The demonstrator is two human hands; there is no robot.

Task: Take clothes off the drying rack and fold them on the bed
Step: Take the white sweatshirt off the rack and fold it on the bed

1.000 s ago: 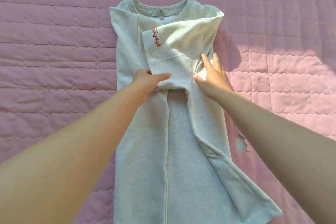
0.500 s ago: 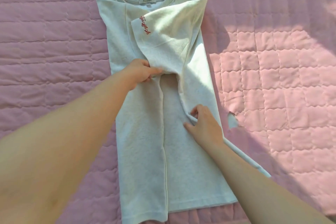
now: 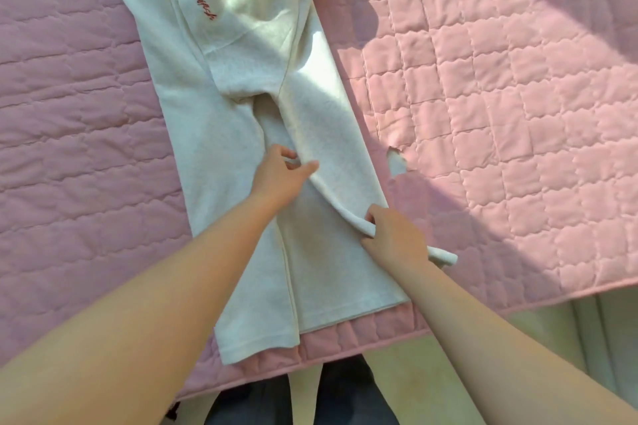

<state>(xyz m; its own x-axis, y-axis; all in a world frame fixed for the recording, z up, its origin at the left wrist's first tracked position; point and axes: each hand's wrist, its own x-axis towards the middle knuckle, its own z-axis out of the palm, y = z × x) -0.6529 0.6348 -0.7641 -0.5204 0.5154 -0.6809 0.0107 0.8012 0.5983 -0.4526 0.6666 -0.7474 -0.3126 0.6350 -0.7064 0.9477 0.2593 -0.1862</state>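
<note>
Straightening the sleeve (image 3: pixel 331 155) over the sweatshirt (image 3: pixel 214 148), which lies flat on the bed (image 3: pixel 500 114). Left hand (image 3: pixel 279 176) pinches the sleeve mid-length; right hand (image 3: pixel 395 236) is curled round it near the cuff. Advise: draw taut, lay parallel to the side edge, cuff inside the hem.

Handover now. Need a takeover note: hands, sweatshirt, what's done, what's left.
Left hand pinches the sleeve midway. Right hand grips it lower, near the cuff, which pokes out past the sweatshirt's right edge.
Sweatshirt lies on the quilt, collar away, hem at the near edge.
Done: both sides folded in, sleeve turned down along the body.
Left: lay the sleeve straight inside the edge, then probably fold hem to collar. Rack not in view.
</note>
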